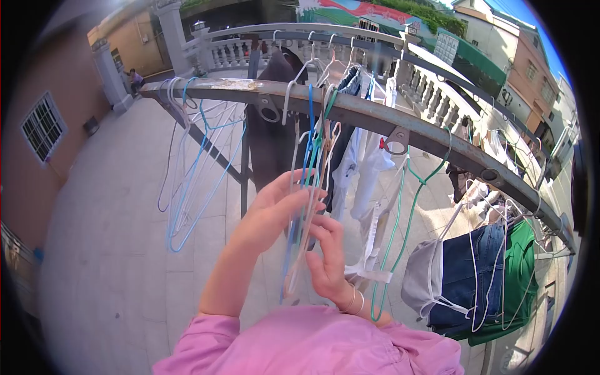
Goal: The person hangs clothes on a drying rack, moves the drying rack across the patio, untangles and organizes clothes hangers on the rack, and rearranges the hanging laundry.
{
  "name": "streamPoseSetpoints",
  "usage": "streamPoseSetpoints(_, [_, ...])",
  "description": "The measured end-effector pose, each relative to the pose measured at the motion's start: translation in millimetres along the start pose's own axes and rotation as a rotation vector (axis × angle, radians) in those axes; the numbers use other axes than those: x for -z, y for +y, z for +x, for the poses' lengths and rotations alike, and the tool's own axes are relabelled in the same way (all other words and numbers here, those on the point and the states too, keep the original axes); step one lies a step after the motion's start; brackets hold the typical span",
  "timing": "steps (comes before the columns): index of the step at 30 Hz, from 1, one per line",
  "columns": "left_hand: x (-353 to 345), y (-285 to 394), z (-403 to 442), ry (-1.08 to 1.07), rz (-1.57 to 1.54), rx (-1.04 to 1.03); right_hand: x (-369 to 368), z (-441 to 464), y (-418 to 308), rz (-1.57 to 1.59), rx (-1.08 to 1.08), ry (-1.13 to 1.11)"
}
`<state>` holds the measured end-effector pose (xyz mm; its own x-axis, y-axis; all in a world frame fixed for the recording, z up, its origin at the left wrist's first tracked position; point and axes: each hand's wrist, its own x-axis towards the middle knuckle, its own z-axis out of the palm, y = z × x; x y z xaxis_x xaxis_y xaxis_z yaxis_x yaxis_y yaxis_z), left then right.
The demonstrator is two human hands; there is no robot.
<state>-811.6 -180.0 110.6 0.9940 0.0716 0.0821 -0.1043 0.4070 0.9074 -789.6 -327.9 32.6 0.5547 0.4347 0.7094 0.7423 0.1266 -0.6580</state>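
Note:
A bunch of thin wire hangers (299, 250), blue, white and green among them, dangles from the rusty metal rail (369, 112) in front of me. My left hand (275, 209) is closed around the upper part of this bunch. Just below and to the right, my right hand (328, 259) has its fingers loosely bent and the thumb apart, with the fingertips close to the hangers; whether they touch is unclear. A green hanger (400, 231) hangs by itself farther right on the same rail.
Blue and white hangers (200, 169) hang at the rail's left end. Dark cloth (269, 125) and pale garments (375, 169) hang behind. To the right are jeans (478, 262) and a green garment (522, 269). A white balustrade (431, 94) borders the tiled floor (125, 250); a person (135, 80) is far left.

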Motion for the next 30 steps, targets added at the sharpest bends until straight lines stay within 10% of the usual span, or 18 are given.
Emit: streamPoseSetpoints(30, [97, 51, -11, 0.125, -0.274, -0.26, -5, -12, 7, 0.086, -0.074, -0.144])
